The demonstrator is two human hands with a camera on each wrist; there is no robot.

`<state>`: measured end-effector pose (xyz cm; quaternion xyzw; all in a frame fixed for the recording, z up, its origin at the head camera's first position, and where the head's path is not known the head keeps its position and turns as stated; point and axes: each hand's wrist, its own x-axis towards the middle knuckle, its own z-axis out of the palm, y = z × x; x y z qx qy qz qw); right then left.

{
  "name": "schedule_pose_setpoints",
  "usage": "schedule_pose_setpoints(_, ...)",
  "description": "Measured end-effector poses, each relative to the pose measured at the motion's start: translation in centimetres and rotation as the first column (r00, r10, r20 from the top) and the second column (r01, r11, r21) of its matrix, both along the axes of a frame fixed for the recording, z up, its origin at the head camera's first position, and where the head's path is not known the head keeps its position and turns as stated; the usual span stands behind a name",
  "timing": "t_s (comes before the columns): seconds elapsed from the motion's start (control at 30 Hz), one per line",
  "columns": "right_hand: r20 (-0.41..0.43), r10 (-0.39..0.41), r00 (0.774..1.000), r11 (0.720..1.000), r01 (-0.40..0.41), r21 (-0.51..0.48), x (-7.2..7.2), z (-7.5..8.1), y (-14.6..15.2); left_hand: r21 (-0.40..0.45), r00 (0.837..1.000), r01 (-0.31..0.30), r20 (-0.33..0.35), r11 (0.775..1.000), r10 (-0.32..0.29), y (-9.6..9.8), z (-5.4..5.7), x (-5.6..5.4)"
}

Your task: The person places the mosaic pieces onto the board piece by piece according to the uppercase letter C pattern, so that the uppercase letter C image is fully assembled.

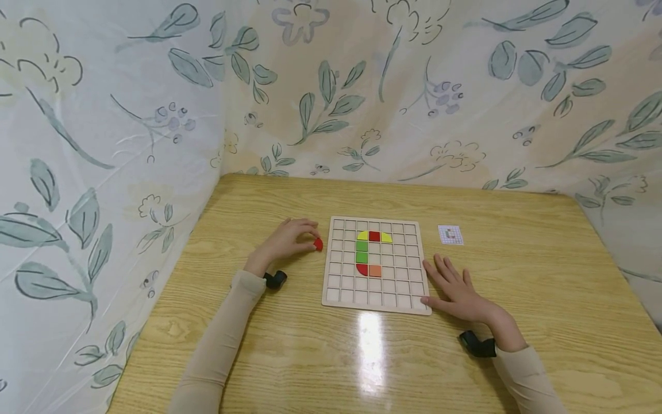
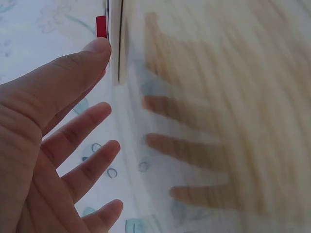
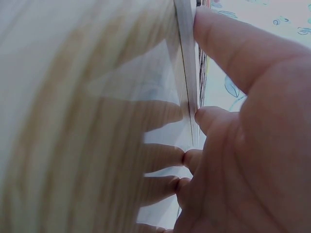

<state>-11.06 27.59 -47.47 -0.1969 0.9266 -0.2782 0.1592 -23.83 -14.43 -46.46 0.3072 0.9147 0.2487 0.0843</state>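
Between thumb and index finger, my left hand (image 1: 291,240) pinches a red tile (image 1: 318,244) with a rounded edge, just left of the wooden grid board (image 1: 377,309). The left wrist view shows the red tile (image 2: 101,26) at the thumb tip, with the other fingers spread apart. Fingers spread, my right hand (image 1: 460,293) rests at the board's right edge, thumb on its near corner. On the board lie two yellow rounded tiles (image 1: 362,236) with a dark red square (image 1: 374,236) between them, green squares (image 1: 362,252) below, then a red rounded tile (image 1: 362,269) beside an orange square (image 1: 374,271).
A small printed card (image 1: 450,234) with a coloured grid pattern lies right of the board. The wooden table (image 1: 289,356) is glossy and reflects light. Floral cloth (image 1: 331,86) hangs behind the table and along its left side. Both wrists carry black camera mounts (image 1: 477,344).
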Motion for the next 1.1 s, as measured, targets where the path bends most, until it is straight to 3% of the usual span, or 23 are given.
schedule_pose_setpoints(0.23,0.006,-0.004,1.000,1.000,0.004,-0.001,0.1,0.1,0.0,0.001,0.999,0.030,-0.041,1.000,-0.030,1.0,0.8,0.2)
schedule_pose_setpoints(0.63,0.015,-0.005,1.000,1.000,0.005,0.001,0.1,0.2,0.0,0.022,0.993,0.108,-0.046,0.994,-0.107,3.2,1.6,0.8)
schedule_pose_setpoints(1.1,-0.018,-0.004,1.000,0.999,0.003,-0.033,0.2,0.1,0.1,0.005,0.983,0.173,-0.056,0.985,-0.172,5.5,1.5,0.8)
